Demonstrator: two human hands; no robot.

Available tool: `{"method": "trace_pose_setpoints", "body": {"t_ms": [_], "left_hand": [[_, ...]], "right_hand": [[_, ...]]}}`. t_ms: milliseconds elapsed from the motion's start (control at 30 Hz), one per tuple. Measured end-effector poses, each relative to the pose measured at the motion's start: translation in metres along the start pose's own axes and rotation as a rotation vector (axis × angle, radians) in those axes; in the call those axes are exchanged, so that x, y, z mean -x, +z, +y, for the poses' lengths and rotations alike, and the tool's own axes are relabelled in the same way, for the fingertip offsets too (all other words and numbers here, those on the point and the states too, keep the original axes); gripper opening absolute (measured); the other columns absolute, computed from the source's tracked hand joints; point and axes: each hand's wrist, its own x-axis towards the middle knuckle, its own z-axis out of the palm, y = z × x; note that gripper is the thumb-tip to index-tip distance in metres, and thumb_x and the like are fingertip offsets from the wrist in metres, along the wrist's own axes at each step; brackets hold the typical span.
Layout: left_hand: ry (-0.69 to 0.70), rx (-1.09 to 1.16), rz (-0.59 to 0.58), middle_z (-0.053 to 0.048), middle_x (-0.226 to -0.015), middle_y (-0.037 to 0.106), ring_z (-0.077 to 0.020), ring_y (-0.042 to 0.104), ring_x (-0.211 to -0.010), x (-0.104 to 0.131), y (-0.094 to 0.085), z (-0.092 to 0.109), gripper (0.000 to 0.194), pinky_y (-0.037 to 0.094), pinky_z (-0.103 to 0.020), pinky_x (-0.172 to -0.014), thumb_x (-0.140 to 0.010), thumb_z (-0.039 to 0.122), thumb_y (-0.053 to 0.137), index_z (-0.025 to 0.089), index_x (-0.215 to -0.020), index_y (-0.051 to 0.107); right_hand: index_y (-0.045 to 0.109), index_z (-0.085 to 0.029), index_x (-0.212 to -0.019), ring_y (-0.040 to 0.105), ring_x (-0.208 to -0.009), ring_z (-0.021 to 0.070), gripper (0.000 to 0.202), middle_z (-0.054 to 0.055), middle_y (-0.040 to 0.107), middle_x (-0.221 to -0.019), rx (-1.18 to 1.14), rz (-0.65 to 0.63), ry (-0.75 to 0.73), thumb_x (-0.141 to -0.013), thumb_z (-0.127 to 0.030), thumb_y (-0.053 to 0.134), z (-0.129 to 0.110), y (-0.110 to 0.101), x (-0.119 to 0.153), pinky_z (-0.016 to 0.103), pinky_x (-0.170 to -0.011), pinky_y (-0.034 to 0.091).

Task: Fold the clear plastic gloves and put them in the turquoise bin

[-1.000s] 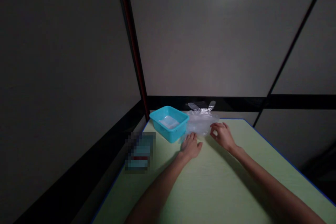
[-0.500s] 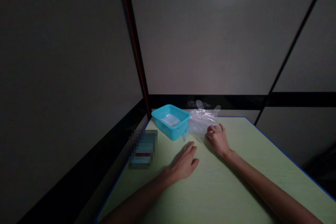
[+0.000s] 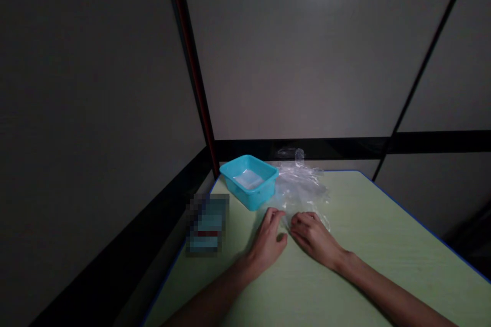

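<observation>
1. Head view, the work: a person's two bare hands meet at the near edge of a clear plastic bag (image 3: 305, 186) spread on a pale green table (image 3: 299, 291). The step in hand appears to be handling the bag's near edge. The next move, by judgement, calls for a light pinch on a single layer, since film this thin would cling and slip.

2. Head view, the hands: the left hand (image 3: 267, 242) is partly open, thumb apart from loosely bent fingers, fingertips beside the film, with no firm hold visible. The right hand (image 3: 313, 237) is curled, fingers folded inward at the bag's near edge; whether film is pinched beneath them cannot be told.

3. Head view, the bag: it lies beyond the hands and just right of a turquoise basin (image 3: 255, 196), wrinkled and glossy, with bright creases and a loop of film standing up at the far end against a dark wall strip (image 3: 353, 148).

4. Head view, the surroundings: the basin is rectangular, smooth and opaque, with rounded corners and a flared rim; a pale flat piece (image 3: 248, 179) shows inside. A pixelated teal object (image 3: 210, 225) sits at the table's left, its nature unreadable. Faint streaks mark the blue-edged tabletop; matte grey wall panels (image 3: 299, 61) rise behind.
</observation>
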Motion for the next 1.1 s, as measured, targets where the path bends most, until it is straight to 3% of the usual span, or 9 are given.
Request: {"method": "trace_pose_setpoints", "body": {"t_ms": [167, 300, 433, 533, 633, 733, 833, 933, 1100], "left_hand": [[0.068, -0.150, -0.148, -0.004, -0.111, 0.044, -0.0194, 0.043, -0.103, 0.005, -0.004, 0.006, 0.040, 0.037, -0.030, -0.089, -0.064, 0.001, 0.048, 0.021, -0.098, 0.052], [0.043, -0.116, -0.079, -0.004, -0.093, 0.051, -0.0181, 0.047, -0.093, 0.004, -0.003, 0.005, 0.023, 0.039, -0.029, -0.082, -0.067, -0.001, 0.044, 0.018, -0.071, 0.057], [0.006, 0.170, 0.074, -0.003, -0.075, 0.052, -0.0147, 0.050, -0.073, -0.002, -0.002, 0.004, 0.016, 0.040, -0.024, -0.065, -0.072, 0.006, 0.045, 0.017, -0.066, 0.056], [-0.087, 0.401, 0.195, -0.003, -0.068, 0.053, -0.0152, 0.050, -0.066, -0.008, -0.005, -0.001, 0.021, 0.038, -0.023, -0.057, -0.077, 0.023, 0.046, 0.015, -0.060, 0.056], [-0.270, 0.583, 0.292, -0.005, -0.071, 0.058, -0.0152, 0.051, -0.064, -0.013, -0.009, -0.008, 0.025, 0.037, -0.023, -0.054, -0.076, 0.034, 0.049, 0.014, -0.066, 0.061], [-0.415, 0.819, 0.331, -0.007, -0.085, 0.063, -0.0148, 0.055, -0.065, -0.017, -0.012, -0.011, 0.031, 0.038, -0.023, -0.055, -0.076, 0.040, 0.050, 0.013, -0.082, 0.063], [-0.483, 1.077, 0.278, -0.009, -0.092, 0.064, -0.0146, 0.059, -0.064, -0.021, -0.016, -0.007, 0.033, 0.040, -0.024, -0.056, -0.074, 0.041, 0.055, 0.012, -0.088, 0.060], [-0.503, 1.281, 0.167, -0.008, -0.087, 0.065, -0.0111, 0.057, -0.056, -0.024, -0.022, 0.002, 0.027, 0.040, -0.023, -0.055, -0.077, 0.035, 0.053, 0.011, -0.086, 0.060], [-0.579, 1.525, -0.041, -0.008, -0.074, 0.066, -0.0082, 0.055, -0.053, -0.020, -0.038, 0.011, 0.024, 0.040, -0.017, -0.050, -0.084, 0.027, 0.045, 0.009, -0.084, 0.061]], "right_hand": [[0.058, -0.021, -0.090, 0.053, -0.090, 0.0174, 0.013, 0.004, 0.060, -0.092, -0.347, -0.055, -0.133, -0.083, -0.024, 0.047, -0.010, -0.006, 0.003, 0.031, -0.081, 0.038], [0.055, -0.021, -0.093, 0.054, -0.086, 0.0191, 0.018, 0.006, 0.060, -0.090, -0.491, 0.118, 0.076, -0.086, -0.029, 0.040, 0.006, -0.013, 0.007, 0.032, -0.077, 0.042], [0.055, -0.020, -0.086, 0.054, -0.086, 0.0212, 0.024, 0.007, 0.060, -0.088, -0.545, 0.325, 0.399, -0.085, -0.036, 0.037, 0.037, -0.009, 0.005, 0.034, -0.078, 0.042], [0.054, -0.019, -0.082, 0.055, -0.080, 0.0199, 0.026, 0.006, 0.060, -0.081, -0.594, 0.380, 0.528, -0.083, -0.039, 0.038, 0.050, -0.002, 0.003, 0.031, -0.071, 0.044], [0.053, -0.018, -0.076, 0.055, -0.070, 0.0178, 0.027, 0.004, 0.058, -0.072, -0.607, 0.362, 0.518, -0.083, -0.038, 0.037, 0.051, 0.002, 0.001, 0.027, -0.064, 0.045], [0.055, -0.018, -0.082, 0.056, -0.075, 0.0183, 0.026, 0.005, 0.061, -0.078, -0.584, 0.223, 0.420, -0.084, -0.034, 0.036, 0.047, 0.002, 0.001, 0.029, -0.068, 0.045], [0.054, -0.017, -0.102, 0.056, -0.089, 0.0208, 0.027, 0.008, 0.061, -0.099, -0.529, 0.085, 0.332, -0.084, -0.030, 0.038, 0.045, 0.003, 0.003, 0.035, -0.080, 0.043], [0.048, -0.016, -0.115, 0.052, -0.102, 0.0229, 0.035, 0.011, 0.056, -0.114, -0.447, 0.059, 0.292, -0.082, -0.027, 0.042, 0.045, 0.006, 0.003, 0.039, -0.088, 0.039], [0.054, -0.016, -0.105, 0.057, -0.093, 0.0214, 0.028, 0.010, 0.062, -0.101, -0.360, 0.016, 0.211, -0.082, -0.023, 0.041, 0.046, 0.008, 0.004, 0.035, -0.083, 0.044]]}}
